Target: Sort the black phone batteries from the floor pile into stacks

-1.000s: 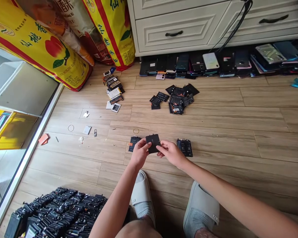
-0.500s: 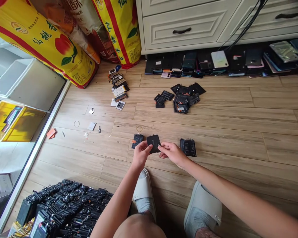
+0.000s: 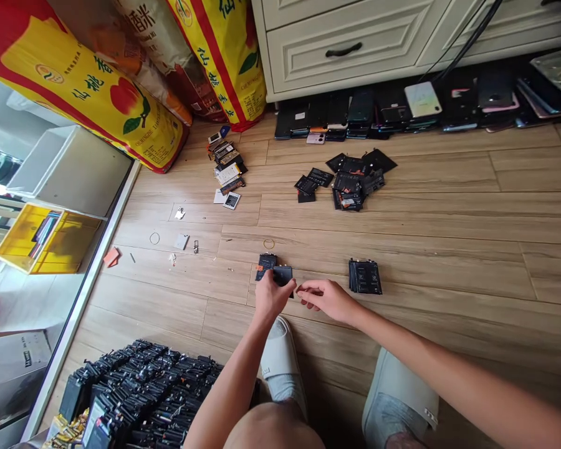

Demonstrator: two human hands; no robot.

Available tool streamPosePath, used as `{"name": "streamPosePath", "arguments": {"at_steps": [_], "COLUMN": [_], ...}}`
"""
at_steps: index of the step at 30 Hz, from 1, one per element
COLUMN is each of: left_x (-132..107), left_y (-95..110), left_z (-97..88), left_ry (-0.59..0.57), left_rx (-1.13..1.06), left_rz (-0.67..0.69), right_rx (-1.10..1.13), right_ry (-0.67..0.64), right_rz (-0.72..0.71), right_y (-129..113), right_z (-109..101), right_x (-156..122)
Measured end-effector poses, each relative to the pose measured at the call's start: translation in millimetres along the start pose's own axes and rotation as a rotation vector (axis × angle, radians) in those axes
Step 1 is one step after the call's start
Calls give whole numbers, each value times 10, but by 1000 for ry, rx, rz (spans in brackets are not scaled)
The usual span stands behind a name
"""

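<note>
A flat black phone battery (image 3: pixel 284 273) is gripped between the thumb and fingers of my left hand (image 3: pixel 272 296), tilted just above the floor. Partly behind it lies another black battery with an orange mark (image 3: pixel 265 263). My right hand (image 3: pixel 325 297) is a little to the right, its fingers curled and thumb pressed to them; anything between the fingertips is too small to make out. Beyond that hand sits a neat stack of black batteries (image 3: pixel 365 276). Farther off is a loose pile of black batteries (image 3: pixel 350 182).
Mixed batteries (image 3: pixel 228 163) lie in a row at back left. Phones (image 3: pixel 359 115) line the base of a white cabinet (image 3: pixel 336 56). Many black batteries are massed (image 3: pixel 154 393) at lower left. Yellow rice bags (image 3: pixel 135 106) stand behind. A rubber band (image 3: pixel 268 244) lies on the floor.
My left hand has tipped the battery and brought it closer to the orange-marked one. My right hand has come away from the battery's edge. The whole view has shifted slightly.
</note>
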State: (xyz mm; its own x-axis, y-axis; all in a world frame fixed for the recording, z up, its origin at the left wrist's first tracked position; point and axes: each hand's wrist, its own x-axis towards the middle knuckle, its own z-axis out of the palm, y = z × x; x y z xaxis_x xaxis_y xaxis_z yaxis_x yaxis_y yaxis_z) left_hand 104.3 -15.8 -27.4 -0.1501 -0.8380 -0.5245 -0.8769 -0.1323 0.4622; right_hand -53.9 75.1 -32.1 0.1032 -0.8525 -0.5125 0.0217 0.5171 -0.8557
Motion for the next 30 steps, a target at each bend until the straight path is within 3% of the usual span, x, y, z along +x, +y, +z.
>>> {"name": "streamPosePath", "arguments": {"at_steps": [3, 6, 15, 18, 20, 24, 30], "left_x": [143, 295, 442, 443, 459, 500, 514], "left_y": [-1, -39, -125, -177, -217, -276, -306], "left_z": [-64, -80, 3, -28, -57, -97, -119], "left_ry": [115, 152, 152, 166, 148, 16, -175], "left_rx": [268, 402, 404, 286, 53, -436, -701], "left_rz": [-27, -37, 1, 13, -4, -105, -219], "right_rx": [6, -2, 50, 47, 48, 66, 109], "right_ry": [62, 148, 222, 225, 228, 228, 215], "right_rz": [30, 75, 138, 150, 158, 166, 168], "right_y": [10, 77, 248, 261, 262, 253, 274], "right_z": [-54, -135, -218, -217, -227, -250, -260], "right_x": [-4, -8, -62, -81, -83, -62, -26]}}
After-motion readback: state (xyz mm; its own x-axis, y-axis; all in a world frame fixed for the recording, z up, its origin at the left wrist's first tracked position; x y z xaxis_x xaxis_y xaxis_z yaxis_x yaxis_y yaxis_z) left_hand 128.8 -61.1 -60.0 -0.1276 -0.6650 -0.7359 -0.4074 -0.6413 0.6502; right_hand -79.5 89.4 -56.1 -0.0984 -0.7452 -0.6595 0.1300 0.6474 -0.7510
